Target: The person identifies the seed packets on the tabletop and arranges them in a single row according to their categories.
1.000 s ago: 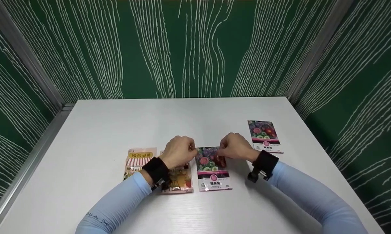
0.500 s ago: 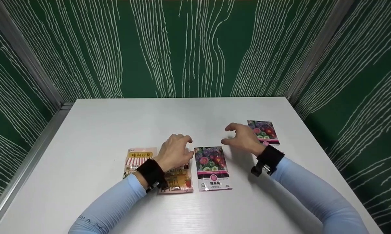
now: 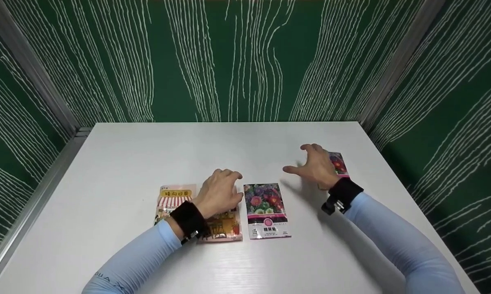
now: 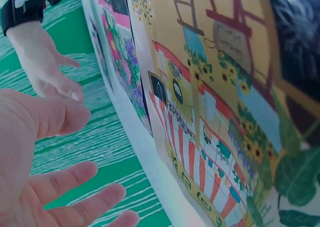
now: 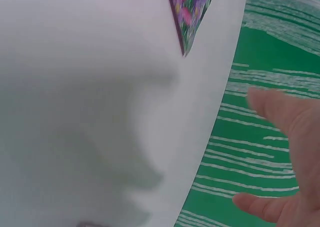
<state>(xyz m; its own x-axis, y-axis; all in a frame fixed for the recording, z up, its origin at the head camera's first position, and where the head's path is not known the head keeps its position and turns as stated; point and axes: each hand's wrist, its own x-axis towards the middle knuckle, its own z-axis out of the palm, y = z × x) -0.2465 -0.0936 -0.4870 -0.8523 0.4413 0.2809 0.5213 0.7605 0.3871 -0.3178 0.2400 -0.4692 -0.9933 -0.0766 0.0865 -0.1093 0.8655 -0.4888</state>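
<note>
My left hand hovers over a pink illustrated packet, partly covering it. Its fingers are spread and hold nothing. Just left lies a similar pink packet with a red-and-white awning print. Beside the left fingertips, a flower-printed packet, which looks like a seed packet, lies flat in the middle. My right hand, thumb and fingers spread wide, is above the table and overlaps a second flower packet, hiding most of it. In the right wrist view that hand holds nothing; a corner of a flower packet shows.
All the packets lie on a white table. Green panels with white wavy lines rise behind and at both sides. Black camera straps circle both wrists.
Both hands have let go of the middle flower packet, which now lies flat. My right hand has opened and moved right and away, over the far flower packet. My left hand has spread its fingers.
</note>
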